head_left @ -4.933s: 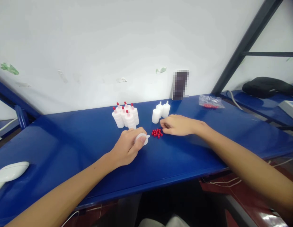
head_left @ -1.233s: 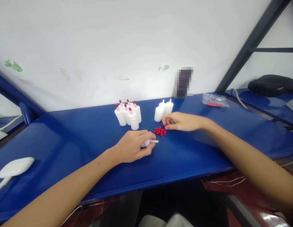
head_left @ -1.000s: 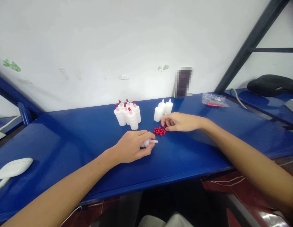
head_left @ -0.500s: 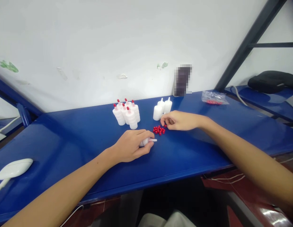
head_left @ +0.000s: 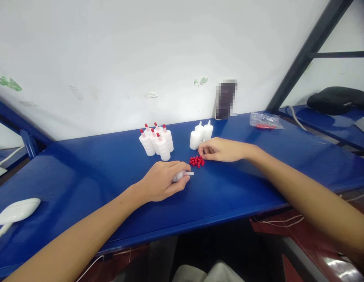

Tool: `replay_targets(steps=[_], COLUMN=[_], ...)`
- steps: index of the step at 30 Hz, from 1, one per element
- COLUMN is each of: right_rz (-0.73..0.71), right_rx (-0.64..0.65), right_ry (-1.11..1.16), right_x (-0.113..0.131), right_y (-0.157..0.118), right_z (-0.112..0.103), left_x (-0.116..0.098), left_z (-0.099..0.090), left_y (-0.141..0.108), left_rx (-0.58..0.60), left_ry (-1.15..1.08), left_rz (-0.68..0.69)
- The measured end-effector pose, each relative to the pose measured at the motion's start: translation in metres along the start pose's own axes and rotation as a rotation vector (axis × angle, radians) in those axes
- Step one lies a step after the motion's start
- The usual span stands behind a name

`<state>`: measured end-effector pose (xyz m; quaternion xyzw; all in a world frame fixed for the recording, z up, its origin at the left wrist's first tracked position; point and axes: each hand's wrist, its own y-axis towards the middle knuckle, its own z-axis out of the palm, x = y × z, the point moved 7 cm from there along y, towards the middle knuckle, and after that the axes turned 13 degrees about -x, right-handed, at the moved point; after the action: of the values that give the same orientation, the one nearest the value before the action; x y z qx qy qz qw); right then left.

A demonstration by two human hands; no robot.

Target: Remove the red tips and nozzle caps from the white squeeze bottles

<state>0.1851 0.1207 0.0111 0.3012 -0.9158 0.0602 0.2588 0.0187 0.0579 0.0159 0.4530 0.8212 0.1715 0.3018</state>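
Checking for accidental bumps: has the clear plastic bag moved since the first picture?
No, not visibly: the clear plastic bag lies at the foot of the dark post, as then.

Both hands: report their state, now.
Left hand: closed around a white bottle.
Right hand: curled beside the red caps; cannot tell whether it holds one.

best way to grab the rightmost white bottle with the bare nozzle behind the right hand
Probably by the body of the rightmost bottle, coming from the right: it stands upright, its neighbours crowd its left, and its right side looks free. I'd avoid the thin nozzle; the right hand lies on the near side.
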Motion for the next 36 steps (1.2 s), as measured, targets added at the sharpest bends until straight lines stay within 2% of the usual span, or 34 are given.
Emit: replay_targets(steps=[3,7,9,11,14,17,19,21,23,26,30,36], right_rz=[-0.047,-0.187,-0.285,-0.396,-0.529,-0.564,-0.550,-0.503,-0.410,-0.227,-0.055,0.025], right_rx=[-0.057,-0.435,-0.548,-0.536,-0.452,-0.442,-0.510,-0.643,-0.783,-0.884,-0.831,-0.673], right_ry=[0.007,0.010,0.088,0.153,0.098,0.021,0.026,0.031,-0.004,-0.105,-0.193,-0.211], right_x=[0.000,0.014,0.029,0.049,0.075,0.082,0.077,0.065,0.049,0.025,0.004,-0.007], right_y=[0.002,-0.001,-0.007,-0.012,-0.016,-0.017,-0.018,-0.020,-0.021,-0.020,-0.012,0.000], right_z=[0.000,-0.015,-0.015,-0.007,0.010,0.015,0.006,-0.011,-0.031,-0.052,-0.056,-0.040], left_x=[0.002,0.004,0.006,0.008,0.010,0.013,0.014,0.015,0.013,0.007,0.004,0.000], left_z=[-0.006,-0.013,-0.012,-0.010,-0.007,-0.007,-0.009,-0.011,-0.012,-0.008,-0.004,-0.003], left_y=[0.001,0.002,0.002,0.002,0.001,0.001,0.001,0.002,0.002,0.002,0.000,-0.001], left_rx=[-0.076,-0.193,-0.197,-0.179,-0.152,-0.162,-0.186,-0.211,-0.207,-0.141,-0.084,-0.036], left_ry=[-0.007,-0.036,-0.076,-0.116,-0.152,-0.147,-0.131,-0.122,-0.116,-0.123,-0.145,-0.172], left_rz=[-0.030,-0.048,-0.060,-0.077,-0.093,-0.109,-0.123,-0.130,-0.111,-0.047,-0.018,0.033])
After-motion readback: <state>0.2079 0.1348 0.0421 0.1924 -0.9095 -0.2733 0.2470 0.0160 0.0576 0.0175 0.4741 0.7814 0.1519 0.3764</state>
